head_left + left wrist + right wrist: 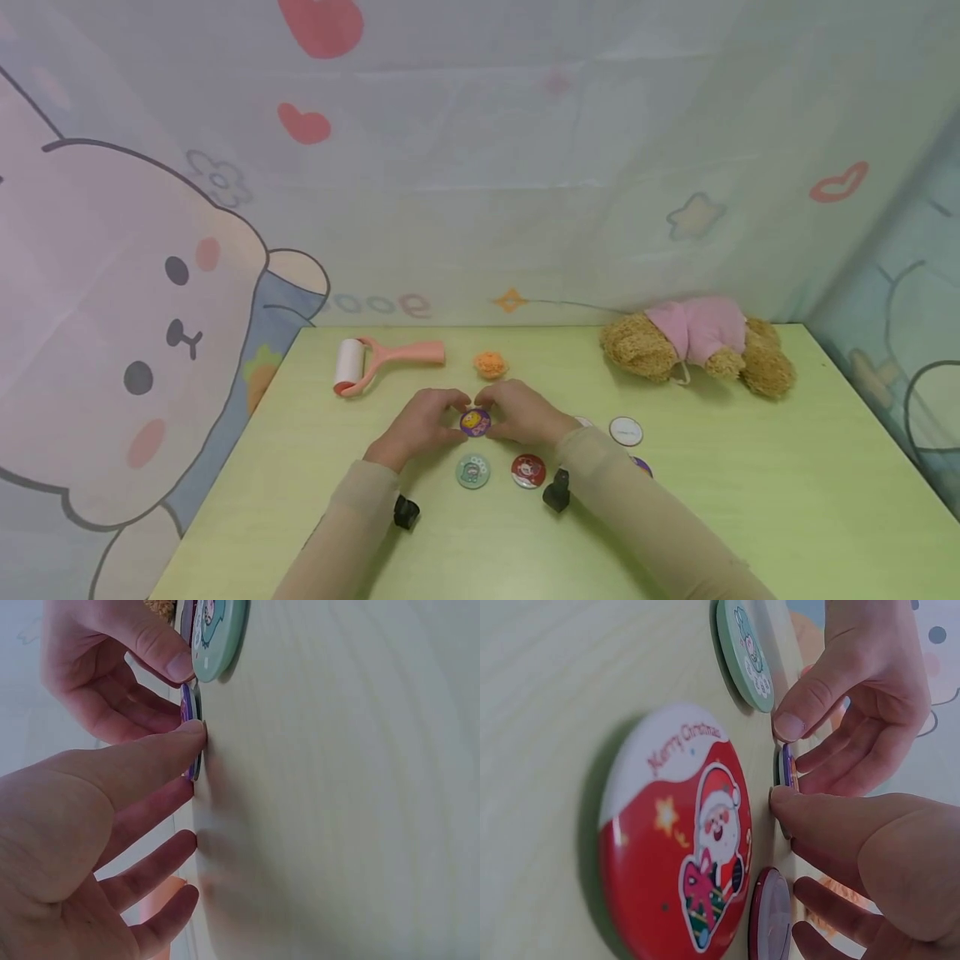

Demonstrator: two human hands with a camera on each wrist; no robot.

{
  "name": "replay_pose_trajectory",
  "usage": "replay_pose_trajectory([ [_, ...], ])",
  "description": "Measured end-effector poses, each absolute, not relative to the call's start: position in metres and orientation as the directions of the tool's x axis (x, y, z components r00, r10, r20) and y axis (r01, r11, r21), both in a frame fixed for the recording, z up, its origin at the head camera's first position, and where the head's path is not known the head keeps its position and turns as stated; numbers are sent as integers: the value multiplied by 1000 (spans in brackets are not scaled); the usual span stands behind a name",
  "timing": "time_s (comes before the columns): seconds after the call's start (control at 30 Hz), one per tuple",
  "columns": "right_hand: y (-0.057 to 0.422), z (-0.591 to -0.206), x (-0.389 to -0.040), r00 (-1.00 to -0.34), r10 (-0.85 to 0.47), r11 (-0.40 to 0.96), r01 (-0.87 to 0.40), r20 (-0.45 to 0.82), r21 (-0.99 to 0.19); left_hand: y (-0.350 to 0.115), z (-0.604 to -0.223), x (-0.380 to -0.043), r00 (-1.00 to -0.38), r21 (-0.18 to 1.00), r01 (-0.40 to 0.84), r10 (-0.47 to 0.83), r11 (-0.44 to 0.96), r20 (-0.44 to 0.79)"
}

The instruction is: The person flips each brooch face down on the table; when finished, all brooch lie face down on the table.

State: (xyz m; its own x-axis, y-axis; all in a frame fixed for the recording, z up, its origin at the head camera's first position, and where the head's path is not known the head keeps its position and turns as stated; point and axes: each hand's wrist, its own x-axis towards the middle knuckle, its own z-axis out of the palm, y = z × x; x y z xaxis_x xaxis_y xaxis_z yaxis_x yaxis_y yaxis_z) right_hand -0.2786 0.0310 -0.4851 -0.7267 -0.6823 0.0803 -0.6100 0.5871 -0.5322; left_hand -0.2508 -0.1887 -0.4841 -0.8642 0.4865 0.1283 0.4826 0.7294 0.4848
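Observation:
A round purple button badge (476, 422) with a yellow figure lies flat on the table between both hands. My left hand (426, 423) pinches its left edge between thumb and fingers. My right hand (525, 412) pinches the opposite edge in the same way. In the left wrist view the badge (190, 735) is seen edge-on, close to the tabletop. Just in front of the hands lie a green badge (473, 472) and a red badge (528, 472). The right wrist view shows a Santa on the red badge (679, 840).
Right of the hands lie a white badge (626, 431) and another purple badge (642, 466), partly hidden by the right sleeve. Along the back are a pink-handled roller (405, 353), a small orange lump (491, 364) and a plush toy in pink (697, 337). A printed cloth hangs behind.

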Motion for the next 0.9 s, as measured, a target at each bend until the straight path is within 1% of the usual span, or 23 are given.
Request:
replay_pose_trajectory([
  [0.23,30,-485,-278,-732,-676,587,-604,83,-539,-189,-486,-252,-852,483,505,502,715,147],
  [0.53,32,-488,-278,-720,-686,567,-620,106,-543,-188,-488,-252,-848,503,506,509,701,144],
  [0.9,35,-485,-277,-740,-668,576,-581,78,-576,-189,-486,-251,-848,525,509,503,682,167],
])
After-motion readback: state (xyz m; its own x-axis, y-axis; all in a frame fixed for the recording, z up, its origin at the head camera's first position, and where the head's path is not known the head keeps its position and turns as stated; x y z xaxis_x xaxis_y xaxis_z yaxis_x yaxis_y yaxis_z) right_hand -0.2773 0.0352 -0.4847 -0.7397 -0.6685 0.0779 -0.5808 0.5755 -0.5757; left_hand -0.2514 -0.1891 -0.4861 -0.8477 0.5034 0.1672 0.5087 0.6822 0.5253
